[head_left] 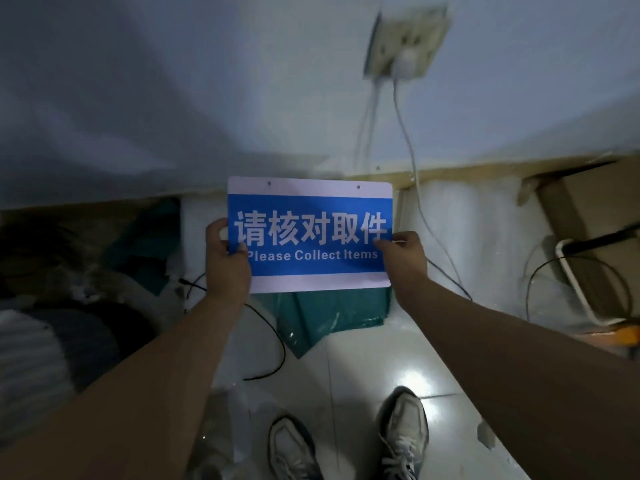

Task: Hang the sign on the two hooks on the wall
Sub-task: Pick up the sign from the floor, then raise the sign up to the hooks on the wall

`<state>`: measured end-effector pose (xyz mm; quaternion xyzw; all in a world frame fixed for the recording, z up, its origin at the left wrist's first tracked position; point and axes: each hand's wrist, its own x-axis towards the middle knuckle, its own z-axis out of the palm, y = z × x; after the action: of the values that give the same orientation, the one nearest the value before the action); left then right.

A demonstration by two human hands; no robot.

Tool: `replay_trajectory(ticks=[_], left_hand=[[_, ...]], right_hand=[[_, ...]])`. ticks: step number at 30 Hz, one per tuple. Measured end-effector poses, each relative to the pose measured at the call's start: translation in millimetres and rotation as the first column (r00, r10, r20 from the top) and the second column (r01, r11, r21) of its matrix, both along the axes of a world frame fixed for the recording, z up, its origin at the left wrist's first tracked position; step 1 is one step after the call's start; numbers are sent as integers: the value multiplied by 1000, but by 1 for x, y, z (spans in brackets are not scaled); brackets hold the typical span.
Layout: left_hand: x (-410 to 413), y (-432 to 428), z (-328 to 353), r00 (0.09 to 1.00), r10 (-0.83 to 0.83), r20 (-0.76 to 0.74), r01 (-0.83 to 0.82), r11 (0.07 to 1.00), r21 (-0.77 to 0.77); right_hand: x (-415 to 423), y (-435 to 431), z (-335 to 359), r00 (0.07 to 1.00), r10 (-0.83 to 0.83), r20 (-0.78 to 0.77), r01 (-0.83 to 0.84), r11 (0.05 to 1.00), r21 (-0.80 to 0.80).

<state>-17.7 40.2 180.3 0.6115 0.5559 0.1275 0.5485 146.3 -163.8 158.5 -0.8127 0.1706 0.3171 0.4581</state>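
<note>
A: Holding the sign (310,233) out in front of us, low against the base of the wall (173,81), face toward the camera. Left hand (227,258) is clamped on its left edge, thumb over the front, fingers behind. Right hand (403,252) pinches the right edge at about the same height, thumb tip on the blue field.

B: How do we judge it handles?

A: Light and stiff, we think. It stays flat between the two grips with no sag in the middle, which suggests a thin rigid plastic or coated board. The surface looks smooth, slightly glossy, so possibly slick under the thumbs.

B: Shape?

A: A wide rectangle with rounded corners, white bands above and below our grips, blue panel with white lettering between them. Two small holes sit in the top band: left hole (269,183) above and inward of the left grip, right hole (358,186) above and inward of the right.

B: Best hold for hanging?

A: Side edges at mid-height, as now, seems right: it leaves both holes uncovered and lets us level the board. Pinching nearer the top corners might give finer aim.

B: Hooks?

A: We cannot find them in this view. Above the grips we see only a wall socket (408,43) and a white cable (412,150), motion-blurred.
</note>
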Motion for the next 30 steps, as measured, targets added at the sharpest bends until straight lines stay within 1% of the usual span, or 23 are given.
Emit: replay_trajectory(ticks=[3,7,13,18,23,27,30], left_hand=[[15,13,101,998,51,47,-53,998,45],[32,32,241,980,128,149,-143,985,94],[59,50,466,943,48,328,-143,952,271],[73,59,649,880,-50,472,-169,897,409],[81,59,802,784,-155,601,-243,815,526],[87,53,897,709,-246,661,-267,773,575],[94,47,957,666,-312,678,-284,734,617]], right_hand=[[14,20,106,996,-11,83,5,998,70],[35,46,260,983,-21,184,-6,989,145],[58,60,497,926,-92,366,-24,954,300],[66,62,677,841,-163,516,-82,904,419],[66,55,821,734,-249,632,-149,849,507],[73,48,915,640,-312,702,-197,817,542],[83,40,974,582,-356,731,-218,798,562]])
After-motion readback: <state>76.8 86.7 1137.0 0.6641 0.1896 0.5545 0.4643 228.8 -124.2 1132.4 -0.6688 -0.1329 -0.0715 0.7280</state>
